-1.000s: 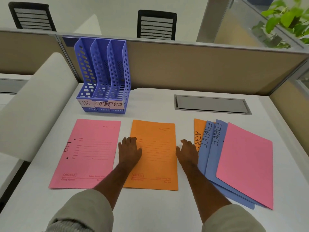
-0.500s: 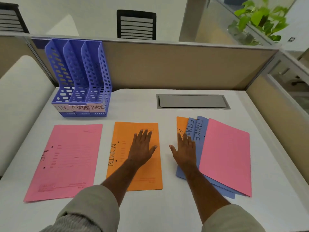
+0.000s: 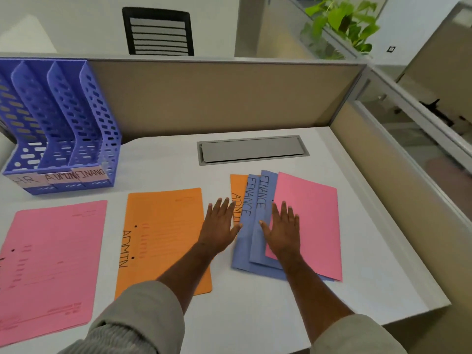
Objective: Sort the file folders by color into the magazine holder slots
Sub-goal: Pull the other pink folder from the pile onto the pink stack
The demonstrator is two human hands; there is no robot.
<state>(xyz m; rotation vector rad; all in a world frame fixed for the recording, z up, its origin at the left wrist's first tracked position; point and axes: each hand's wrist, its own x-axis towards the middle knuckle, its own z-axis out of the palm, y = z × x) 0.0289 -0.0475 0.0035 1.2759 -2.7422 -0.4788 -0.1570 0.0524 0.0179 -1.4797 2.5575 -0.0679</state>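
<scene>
Sleeves (image 3: 143,318): light grey-beige, rolled at both forearms, lowest in view.
Desk (image 3: 255,302): white top carrying every folder and the holder.
Left pink folder (image 3: 48,267): lies flat at the near left, printed side up, apart from the orange one beside it.
Orange ADMIN folder (image 3: 163,226): flat, just right of the left pink folder, "ADMIN" handwritten along its left edge; the left forearm crosses its near right corner.
Left hand (image 3: 219,226): grip spread, fingers straight, palm down between the orange ADMIN folder and the fanned stack; the thumb reaches the stack's left edge, the fingertips are near the stack's orange sheet. Whether the palm presses the desk, I cannot tell.
Right hand (image 3: 283,228): grip spread, fingers straight, laid flat on the left edge of the top pink folder, thumb over the blue folder beneath.
Fanned stack: top pink folder (image 3: 311,226) uppermost at the right; under it two blue FINANCE folders (image 3: 252,241), offset leftward; at the bottom an orange folder (image 3: 237,185) marked "ADM…", partly hidden.
Cable hatch (image 3: 252,149): grey flap set in the desk beyond the stack.
Magazine holder (image 3: 63,129): blue, perforated, far left corner, three slots labelled HR, ADMIN, FINANC; no folder visible inside.
Partition (image 3: 217,98): tan panel behind the desk.
Chair (image 3: 158,31): black back beyond the partition.
Plant (image 3: 342,24): green leaves, far right.
</scene>
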